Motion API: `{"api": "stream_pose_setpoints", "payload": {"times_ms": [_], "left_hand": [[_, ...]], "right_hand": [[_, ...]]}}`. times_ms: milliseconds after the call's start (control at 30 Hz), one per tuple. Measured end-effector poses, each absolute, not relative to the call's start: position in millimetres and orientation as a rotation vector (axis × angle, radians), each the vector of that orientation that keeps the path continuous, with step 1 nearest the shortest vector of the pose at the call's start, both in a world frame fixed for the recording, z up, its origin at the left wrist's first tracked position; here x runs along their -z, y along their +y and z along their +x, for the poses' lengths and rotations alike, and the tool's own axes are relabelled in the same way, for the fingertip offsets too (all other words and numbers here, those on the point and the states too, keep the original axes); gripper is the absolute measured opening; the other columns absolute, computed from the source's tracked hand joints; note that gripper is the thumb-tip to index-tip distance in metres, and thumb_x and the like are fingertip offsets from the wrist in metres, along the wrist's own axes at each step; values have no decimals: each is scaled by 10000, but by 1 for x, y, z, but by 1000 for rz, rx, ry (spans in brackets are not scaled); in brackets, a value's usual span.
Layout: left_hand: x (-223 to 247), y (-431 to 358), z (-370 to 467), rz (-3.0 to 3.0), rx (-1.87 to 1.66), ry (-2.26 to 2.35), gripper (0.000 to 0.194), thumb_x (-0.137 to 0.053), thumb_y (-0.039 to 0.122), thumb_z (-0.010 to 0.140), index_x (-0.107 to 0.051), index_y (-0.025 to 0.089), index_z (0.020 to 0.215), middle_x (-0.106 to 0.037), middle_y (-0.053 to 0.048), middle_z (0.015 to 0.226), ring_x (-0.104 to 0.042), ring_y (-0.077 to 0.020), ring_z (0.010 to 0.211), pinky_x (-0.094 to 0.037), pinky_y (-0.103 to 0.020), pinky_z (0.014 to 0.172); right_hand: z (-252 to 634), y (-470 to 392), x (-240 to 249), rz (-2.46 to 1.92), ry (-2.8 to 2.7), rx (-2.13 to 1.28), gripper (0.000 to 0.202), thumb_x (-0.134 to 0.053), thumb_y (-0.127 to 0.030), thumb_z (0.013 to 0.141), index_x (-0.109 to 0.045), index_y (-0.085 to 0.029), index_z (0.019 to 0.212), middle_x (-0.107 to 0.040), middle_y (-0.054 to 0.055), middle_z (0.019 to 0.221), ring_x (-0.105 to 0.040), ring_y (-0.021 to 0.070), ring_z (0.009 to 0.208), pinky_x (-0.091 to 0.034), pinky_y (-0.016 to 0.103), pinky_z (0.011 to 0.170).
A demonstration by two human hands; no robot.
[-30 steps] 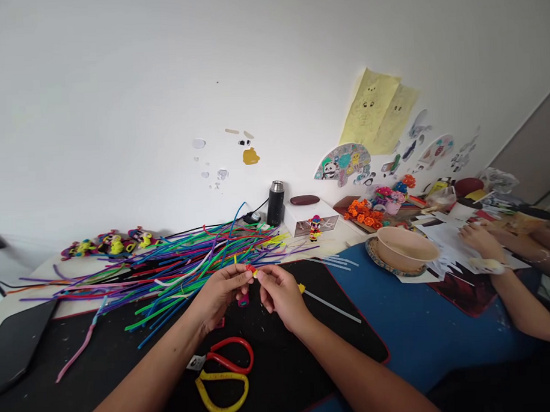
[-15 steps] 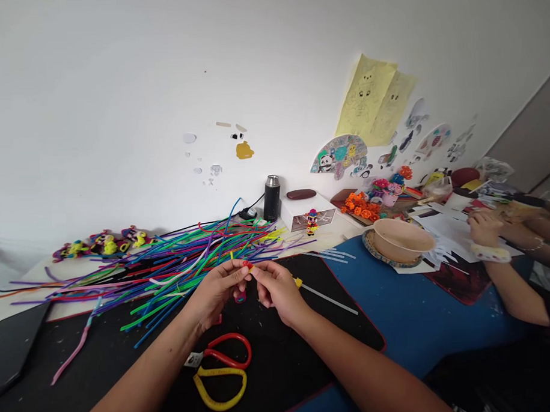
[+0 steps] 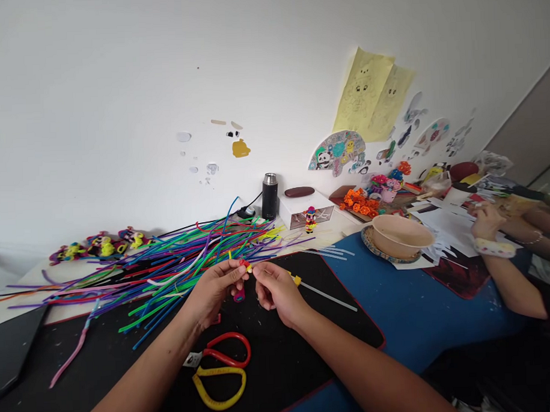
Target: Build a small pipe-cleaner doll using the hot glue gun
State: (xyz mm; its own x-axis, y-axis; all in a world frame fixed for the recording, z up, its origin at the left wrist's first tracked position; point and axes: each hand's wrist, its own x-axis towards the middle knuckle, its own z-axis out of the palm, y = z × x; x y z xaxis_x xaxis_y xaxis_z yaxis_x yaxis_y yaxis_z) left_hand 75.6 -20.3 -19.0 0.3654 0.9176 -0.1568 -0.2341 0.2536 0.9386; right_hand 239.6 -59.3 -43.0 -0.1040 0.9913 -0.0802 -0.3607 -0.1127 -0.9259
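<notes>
the small red-and-yellow piece could slip if the pinch loosens, as little of it shows beyond the fingers; dropped, it might vanish into the pile of pipe cleaners towards the desk's wall-side edge. it is held above the black mat, farther from the desk's near edge than the scissors. the left hand's thumb and forefinger pinch it; the right hand curls inward at its yellow end, its grip unclear. both forearms reach in, converging.
</notes>
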Motion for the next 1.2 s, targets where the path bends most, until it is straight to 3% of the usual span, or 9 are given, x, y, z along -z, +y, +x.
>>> {"api": "stream_pose_setpoints", "payload": {"times_ms": [133,433,700,933,1067,1200], "left_hand": [[22,-20,75,1066,-892,861,445,-965,472,641,-713,158,832,-689,-4,712,-565,-100,543,-397,-227,523],[29,-20,78,1256,-870,943,511,-913,589,657,-667,181,840,-660,13,679,-557,-127,572,-421,-254,556],[28,-19,78,1367,-802,925,508,-909,570,643,-676,196,895,-660,16,680,-558,-145,593,-432,-267,582],[11,2,44,1536,-1012,1205,486,-792,630,711,-750,194,922,-743,-52,788,-588,-192,636,-441,-297,625],[13,4,34,1947,-723,1625,389,-592,578,875,-741,221,832,-739,-48,722,-578,-218,595,-337,-302,575],[20,-4,45,2230,-384,1784,393,-515,546,952,-720,237,822,-745,-78,743,-656,-277,683,-277,-320,579]], "right_hand": [[238,-59,43,-959,-926,-1483,445,-790,-554,779,-637,-184,972,-532,-96,474,-376,63,325,-164,198,344],[235,-58,44,-967,-875,-1424,339,-744,-483,805,-601,-184,876,-467,-117,463,-361,55,322,-168,202,357],[235,-56,43,-983,-831,-1412,301,-712,-448,791,-559,-195,846,-411,-139,462,-348,49,307,-142,202,359],[252,-52,42,-983,-749,-1388,369,-730,-482,755,-464,-227,773,-382,-141,469,-323,45,324,-124,195,367],[263,-53,43,-1027,-752,-1381,401,-733,-505,746,-434,-239,762,-376,-143,470,-312,48,331,-135,191,366],[266,-58,44,-1047,-766,-1402,379,-734,-509,747,-482,-229,793,-380,-143,474,-312,49,331,-130,190,368]]}}
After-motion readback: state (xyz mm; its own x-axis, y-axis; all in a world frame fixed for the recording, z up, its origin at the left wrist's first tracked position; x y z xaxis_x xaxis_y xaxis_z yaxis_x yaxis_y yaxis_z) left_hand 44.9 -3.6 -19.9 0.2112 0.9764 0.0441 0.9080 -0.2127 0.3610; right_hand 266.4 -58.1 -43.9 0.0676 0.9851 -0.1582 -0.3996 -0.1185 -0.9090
